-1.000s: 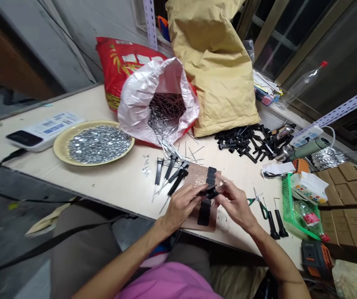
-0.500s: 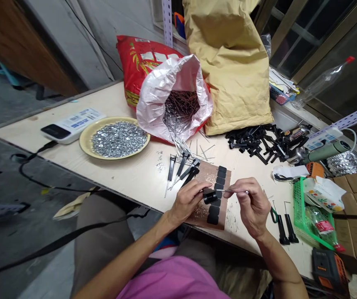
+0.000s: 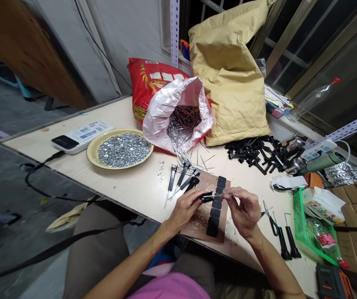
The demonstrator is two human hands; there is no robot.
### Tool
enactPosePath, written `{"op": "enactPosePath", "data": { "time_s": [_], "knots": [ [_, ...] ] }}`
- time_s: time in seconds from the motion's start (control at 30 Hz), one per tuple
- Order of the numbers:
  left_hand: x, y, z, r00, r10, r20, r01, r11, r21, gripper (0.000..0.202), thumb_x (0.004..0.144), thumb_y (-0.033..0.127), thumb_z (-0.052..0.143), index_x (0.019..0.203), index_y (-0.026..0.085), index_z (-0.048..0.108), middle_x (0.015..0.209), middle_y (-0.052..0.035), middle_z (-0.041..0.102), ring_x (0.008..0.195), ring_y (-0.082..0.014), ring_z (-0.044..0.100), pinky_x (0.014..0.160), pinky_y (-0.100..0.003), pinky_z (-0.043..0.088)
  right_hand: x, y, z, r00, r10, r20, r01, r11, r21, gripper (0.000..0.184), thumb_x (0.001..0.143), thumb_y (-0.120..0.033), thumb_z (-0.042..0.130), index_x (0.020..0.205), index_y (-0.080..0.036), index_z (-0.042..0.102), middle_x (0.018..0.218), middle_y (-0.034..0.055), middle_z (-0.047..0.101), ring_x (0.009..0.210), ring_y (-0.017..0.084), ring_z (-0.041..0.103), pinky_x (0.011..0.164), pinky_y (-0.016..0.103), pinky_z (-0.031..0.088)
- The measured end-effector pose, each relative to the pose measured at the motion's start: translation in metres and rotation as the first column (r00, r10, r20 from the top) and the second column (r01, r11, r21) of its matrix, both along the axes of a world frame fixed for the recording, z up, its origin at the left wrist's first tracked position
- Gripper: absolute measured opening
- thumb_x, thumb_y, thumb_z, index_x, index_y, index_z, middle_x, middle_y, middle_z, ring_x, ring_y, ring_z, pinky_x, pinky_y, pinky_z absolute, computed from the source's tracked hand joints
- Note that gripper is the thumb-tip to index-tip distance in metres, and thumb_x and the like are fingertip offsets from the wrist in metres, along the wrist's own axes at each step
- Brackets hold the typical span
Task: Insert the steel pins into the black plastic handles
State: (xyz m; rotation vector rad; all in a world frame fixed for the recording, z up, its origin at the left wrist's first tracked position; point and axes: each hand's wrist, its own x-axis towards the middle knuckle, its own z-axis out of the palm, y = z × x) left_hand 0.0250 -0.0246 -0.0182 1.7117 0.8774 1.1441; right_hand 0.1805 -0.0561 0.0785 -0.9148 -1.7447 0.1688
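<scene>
My left hand (image 3: 185, 208) is closed round a small black plastic part (image 3: 206, 197). A thin metal rod (image 3: 217, 194) runs from that part to my right hand (image 3: 243, 208), whose thumb and fingers pinch it. Whether the rod sits inside the part or lies along it, I cannot tell. Both hands are above a brown board (image 3: 194, 226) bearing a row of black rounded pads (image 3: 215, 212) and pale crumbs. Just behind my left hand lie several black handles with metal rods (image 3: 181, 176). Loose rods (image 3: 206, 160) spill from the open red bag (image 3: 149, 87) with a white lining.
A yellow plate of small metal washers (image 3: 124, 149) stands left, beside a white device (image 3: 81, 135). Behind are a tan sack (image 3: 231, 83) and a heap of black plastic parts (image 3: 256, 151). Scissors (image 3: 272, 222), two rodded handles (image 3: 287, 243) and a green basket (image 3: 303, 224) lie right.
The black part has turned in my left hand, its wide end no longer facing me. My right hand has moved slightly left, closer to it. The whole view has shifted a little.
</scene>
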Motion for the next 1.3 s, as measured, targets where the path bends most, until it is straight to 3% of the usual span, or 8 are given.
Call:
{"op": "enactPosePath", "data": {
  "time_s": [0.07,0.3,0.43,0.6,0.8,1.03,1.3],
  "knots": [
    [0.0,0.0,0.001,1.0,0.0,0.001,0.0,1.0,-0.013,0.027,0.089,0.033,0.046,0.1,0.021,0.068,0.09,-0.0064,0.069,0.082,-0.0184,0.063,0.075,-0.029,0.05,0.001,0.003,0.001,0.997,0.005,0.076,-0.009,0.999,0.05,0.029,0.086,-0.007,0.056,0.107,-0.027,0.052,0.078,-0.0003,0.069,0.074,0.015,0.069,0.063,0.028,0.058],
    [0.004,0.0,0.005,1.0,-0.017,0.005,0.017,0.999,-0.043,0.021,0.085,0.03,0.053,0.095,0.022,0.068,0.084,-0.005,0.069,0.077,-0.0181,0.063,0.072,-0.029,0.05,0.005,0.01,0.003,0.95,-0.007,0.312,0.0,1.0,0.025,0.015,0.088,-0.01,0.053,0.093,-0.022,0.058,0.072,0.001,0.068,0.065,0.013,0.064,0.059,0.025,0.052],
    [0.006,0.001,0.009,0.999,-0.02,0.025,0.022,0.997,-0.069,0.018,0.082,0.03,0.056,0.092,0.022,0.07,0.085,-0.0052,0.07,0.076,-0.0186,0.064,0.071,-0.029,0.051,0.008,0.015,0.006,0.94,0.025,0.34,0.013,0.994,-0.108,0.008,0.088,-0.017,0.056,0.091,-0.021,0.062,0.076,0.0027,0.068,0.07,0.015,0.063,0.066,0.03,0.052],
    [0.003,0.002,0.018,0.999,0.007,0.053,0.0,0.99,-0.138,0.022,0.081,0.037,0.058,0.089,0.021,0.071,0.083,-0.0054,0.07,0.075,-0.0191,0.063,0.069,-0.029,0.05,0.016,0.018,0.003,0.966,-0.036,0.255,0.091,0.974,-0.208,0.018,0.087,-0.03,0.059,0.104,-0.024,0.063,0.094,0.0059,0.067,0.089,0.019,0.063,0.077,0.034,0.052],
    [0.0,0.01,0.016,0.99,0.132,0.046,-0.125,0.983,-0.137,0.033,0.079,0.049,0.057,0.072,0.019,0.068,0.069,-0.0037,0.065,0.069,-0.0181,0.06,0.066,-0.028,0.048,0.019,0.014,-0.005,0.984,-0.042,0.172,0.083,0.969,-0.234,0.022,0.086,-0.03,0.061,0.106,-0.023,0.061,0.093,0.0051,0.067,0.086,0.018,0.063,0.075,0.033,0.052],
    [-0.006,0.019,0.01,0.986,0.166,-0.032,-0.167,0.986,-0.016,0.029,0.084,0.045,0.051,0.091,0.021,0.066,0.083,-0.0063,0.069,0.078,-0.0203,0.063,0.071,-0.03,0.049,0.012,0.015,-0.016,0.992,-0.123,0.029,0.126,0.956,-0.265,0.012,0.088,-0.027,0.056,0.097,-0.022,0.062,0.083,0.0023,0.065,0.077,0.015,0.062,0.07,0.029,0.052],
    [-0.007,0.021,0.013,0.982,0.108,-0.152,-0.094,0.991,0.095,0.024,0.088,0.039,0.047,0.082,0.021,0.061,0.075,-0.0044,0.064,0.067,-0.0182,0.061,0.062,-0.027,0.046,0.008,0.019,-0.026,0.99,-0.142,-0.023,0.126,0.932,-0.34,0.015,0.089,-0.031,0.054,0.093,-0.021,0.064,0.086,0.0034,0.065,0.078,0.015,0.063,0.07,0.029,0.053]
  ]
}}
